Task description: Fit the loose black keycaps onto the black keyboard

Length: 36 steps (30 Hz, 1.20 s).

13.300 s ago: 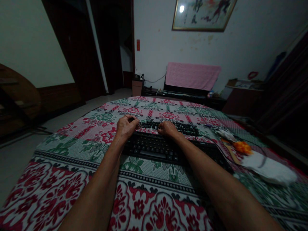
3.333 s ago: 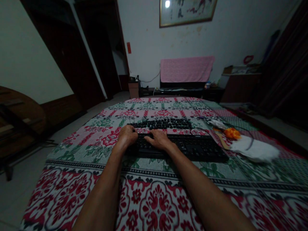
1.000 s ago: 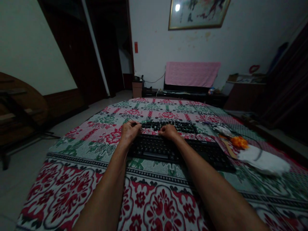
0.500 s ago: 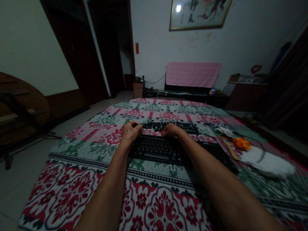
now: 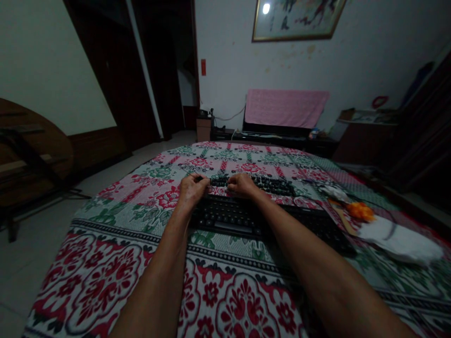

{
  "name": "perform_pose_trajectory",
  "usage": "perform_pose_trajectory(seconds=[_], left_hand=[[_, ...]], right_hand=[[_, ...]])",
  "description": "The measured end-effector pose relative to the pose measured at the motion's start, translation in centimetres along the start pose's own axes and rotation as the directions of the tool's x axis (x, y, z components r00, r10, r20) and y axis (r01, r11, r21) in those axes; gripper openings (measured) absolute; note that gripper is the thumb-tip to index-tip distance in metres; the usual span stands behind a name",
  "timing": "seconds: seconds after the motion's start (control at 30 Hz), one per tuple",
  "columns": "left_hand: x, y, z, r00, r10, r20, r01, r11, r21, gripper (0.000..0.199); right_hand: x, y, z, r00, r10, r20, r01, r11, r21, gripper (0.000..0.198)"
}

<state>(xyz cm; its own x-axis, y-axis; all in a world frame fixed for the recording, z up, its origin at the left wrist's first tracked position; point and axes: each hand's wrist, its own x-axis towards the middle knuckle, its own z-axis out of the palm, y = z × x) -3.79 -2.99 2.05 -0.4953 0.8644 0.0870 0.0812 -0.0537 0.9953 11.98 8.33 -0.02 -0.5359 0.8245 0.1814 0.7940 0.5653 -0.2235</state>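
A black keyboard [image 5: 229,216] lies on the patterned tablecloth [image 5: 148,211], partly covered by my right forearm. Behind it, loose black keycaps [image 5: 275,185] are laid out in rows. My left hand [image 5: 192,188] is just beyond the keyboard's far left corner, thumb and fingers pinched round a small dark piece, too dim to name surely. To its right, my right hand [image 5: 241,184] is over the left part of the keycap rows, its fingers bent and drawn together. Whatever those fingertips hold, if anything, is hidden.
Right of the keyboard lie a white plastic bag [image 5: 401,239], an orange bundle [image 5: 361,211] and a flat tan strip [image 5: 341,216]. A folded round tabletop [image 5: 31,141] leans at the left. A pink cloth [image 5: 285,108] hangs over a screen by the far wall.
My right hand has moved left and slightly away from me, from the keyboard's far edge to the keycap rows, nearer my left hand. My left hand keeps its pinch. The view has shifted slightly.
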Motion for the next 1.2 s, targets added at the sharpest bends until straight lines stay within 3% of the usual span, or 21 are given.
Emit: perform_pose_trajectory(seconds=[0.2, 0.7, 0.9, 1.2], left_hand=[[-0.1, 0.5, -0.3, 1.0, -0.014, -0.012, 0.014, 1.0, -0.018, 0.018], [0.4, -0.1, -0.2, 1.0, -0.002, -0.013, 0.002, 1.0, 0.006, 0.017], [0.4, 0.0, -0.1, 1.0, -0.014, -0.012, 0.014, 1.0, -0.011, 0.015], [0.4, -0.4, -0.5, 1.0, 0.012, -0.007, -0.012, 0.998, 0.062, 0.019]], right_hand=[[0.5, -0.8, 1.1, 0.999, 0.016, 0.03, -0.012, 0.993, -0.117, 0.023], [0.9, -1.0, 2.1, 0.993, 0.111, 0.033, -0.105, 0.983, -0.148, 0.024], [0.7, -0.9, 1.7, 0.993, 0.106, 0.043, -0.101, 0.989, -0.111, 0.025], [-2.2, 0.4, -0.4, 0.989, 0.131, -0.065, -0.133, 0.991, -0.031, 0.026]])
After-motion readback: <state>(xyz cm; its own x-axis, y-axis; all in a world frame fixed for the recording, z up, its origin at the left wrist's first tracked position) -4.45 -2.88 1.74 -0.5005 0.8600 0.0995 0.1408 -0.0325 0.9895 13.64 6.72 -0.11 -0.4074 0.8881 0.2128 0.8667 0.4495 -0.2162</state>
